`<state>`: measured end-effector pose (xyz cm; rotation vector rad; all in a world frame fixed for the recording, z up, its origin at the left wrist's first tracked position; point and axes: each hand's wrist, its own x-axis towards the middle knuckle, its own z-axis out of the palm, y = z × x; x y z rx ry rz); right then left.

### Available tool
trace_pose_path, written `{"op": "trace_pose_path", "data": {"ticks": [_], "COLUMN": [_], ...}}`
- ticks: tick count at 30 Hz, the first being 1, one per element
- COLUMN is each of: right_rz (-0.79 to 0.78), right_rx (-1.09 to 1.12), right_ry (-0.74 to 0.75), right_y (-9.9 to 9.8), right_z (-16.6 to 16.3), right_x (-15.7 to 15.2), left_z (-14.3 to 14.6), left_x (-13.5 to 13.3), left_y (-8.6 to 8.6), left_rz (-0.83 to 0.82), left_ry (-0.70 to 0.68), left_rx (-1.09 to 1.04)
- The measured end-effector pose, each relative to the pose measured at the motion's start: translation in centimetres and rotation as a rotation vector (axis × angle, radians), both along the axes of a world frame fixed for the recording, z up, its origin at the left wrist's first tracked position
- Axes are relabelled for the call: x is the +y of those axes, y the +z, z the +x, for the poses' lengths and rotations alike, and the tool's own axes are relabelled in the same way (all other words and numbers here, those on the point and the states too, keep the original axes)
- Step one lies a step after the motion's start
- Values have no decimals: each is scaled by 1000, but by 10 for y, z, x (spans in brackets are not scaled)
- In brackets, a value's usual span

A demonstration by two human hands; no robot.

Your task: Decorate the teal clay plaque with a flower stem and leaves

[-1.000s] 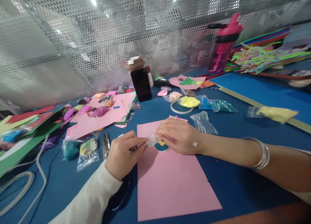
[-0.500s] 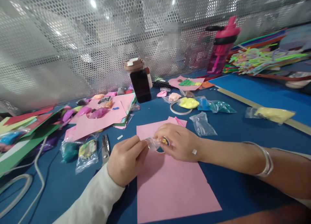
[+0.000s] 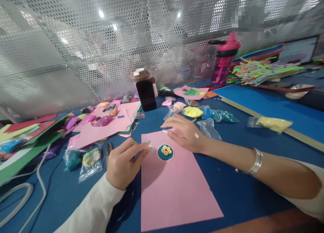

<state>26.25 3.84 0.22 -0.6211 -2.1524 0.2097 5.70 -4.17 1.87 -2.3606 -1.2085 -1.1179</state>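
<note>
Blue surface (image 3: 243, 189) carries a pink paper sheet (image 3: 174, 196) with a round teal clay disc (image 3: 165, 156) on it, yellow rings (image 3: 165, 149) already set. Left hand (image 3: 125, 164) pinches a teal sliver (image 3: 149, 148) in its grip beside the disc; right hand (image 3: 184, 133) hovers open, empty.

pink sheet (image 3: 174, 189): matt paper | bangle (image 3: 254, 161): glossy metal | bags (image 3: 211, 129): clear plastic

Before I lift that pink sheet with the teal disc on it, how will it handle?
The pink sheet lies thin and flat on the blue table, so it is probably light and floppy, sagging if lifted by one edge. The teal disc on it may slide off if it tilts. The right hand is over its far edge and may pin it.
</note>
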Motion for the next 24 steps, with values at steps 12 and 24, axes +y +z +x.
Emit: {"op": "trace_pose_path", "data": {"ticks": [12, 24], "right_rz": [-1420, -1560], "right_rx": [270, 613], "right_ry": [582, 204], "right_y": [22, 16], "right_z": [-5, -12], "right_x": [-52, -58], "left_z": [21, 20], "left_x": [-17, -15], "left_y": [-1, -4], "left_rz": [-98, -110], "left_ry": [-215, -18], "left_rx": [192, 73]}}
